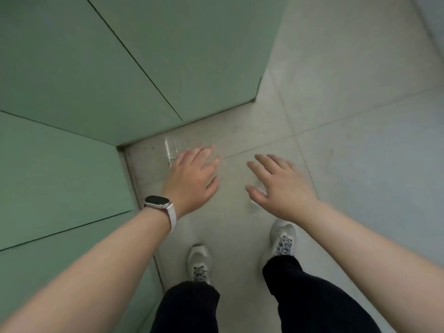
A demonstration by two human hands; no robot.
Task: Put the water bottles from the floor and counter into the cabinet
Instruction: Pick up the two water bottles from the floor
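- Water bottle (171,151): clear, on the floor (348,121), in the corner at the foot of the green cabinet (96,68), partly hidden by the left hand (192,179).
- Left hand: fingers straight and spread, holding nothing; contact with the bottle cannot be told.
- Right hand (281,186): fingers spread, empty, over the floor.
- Watch (157,201) on the left wrist.

A bottle (171,150) lies on the floor (336,140) in the corner of the cabinet (96,68), partly under the left hand (192,179); the right hand (281,186) is to its right.
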